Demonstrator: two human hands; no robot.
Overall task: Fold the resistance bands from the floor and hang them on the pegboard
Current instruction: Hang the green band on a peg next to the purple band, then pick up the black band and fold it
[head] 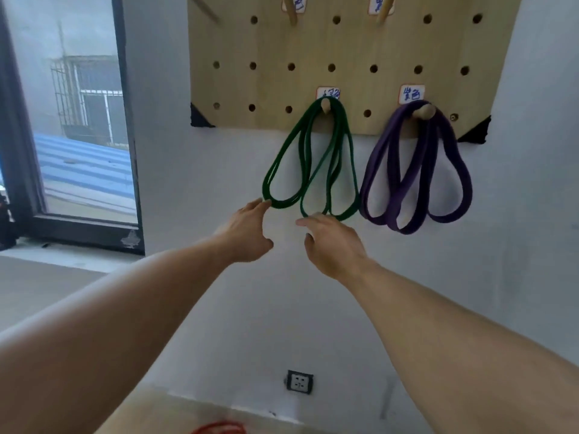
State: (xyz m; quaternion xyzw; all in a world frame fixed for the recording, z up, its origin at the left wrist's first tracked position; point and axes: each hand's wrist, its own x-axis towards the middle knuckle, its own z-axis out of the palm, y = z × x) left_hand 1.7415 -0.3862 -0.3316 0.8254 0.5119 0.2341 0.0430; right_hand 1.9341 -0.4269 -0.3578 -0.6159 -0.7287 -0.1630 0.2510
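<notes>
Both hands are released, fingers extended and holding nothing: my left hand [247, 234] touches the lower left loop of the green band [308, 170] with its fingertips, and my right hand [333, 242] touches the band's lowest loop with its fingertips. Nearest the camera, a red band [221, 429] lies on the floor [150, 411] at the lower edge of the frame. Beyond it, a wall socket [299, 381] sits low on the white wall. Farther up, the green band hangs folded in several loops from a wooden peg [326, 105] on the pegboard [269, 86]. Just to its right, a purple band [416, 173] hangs folded from a second peg [424, 111]. Handwritten labels [411, 93] sit above each peg. A window [72, 114] lies to the left.
</notes>
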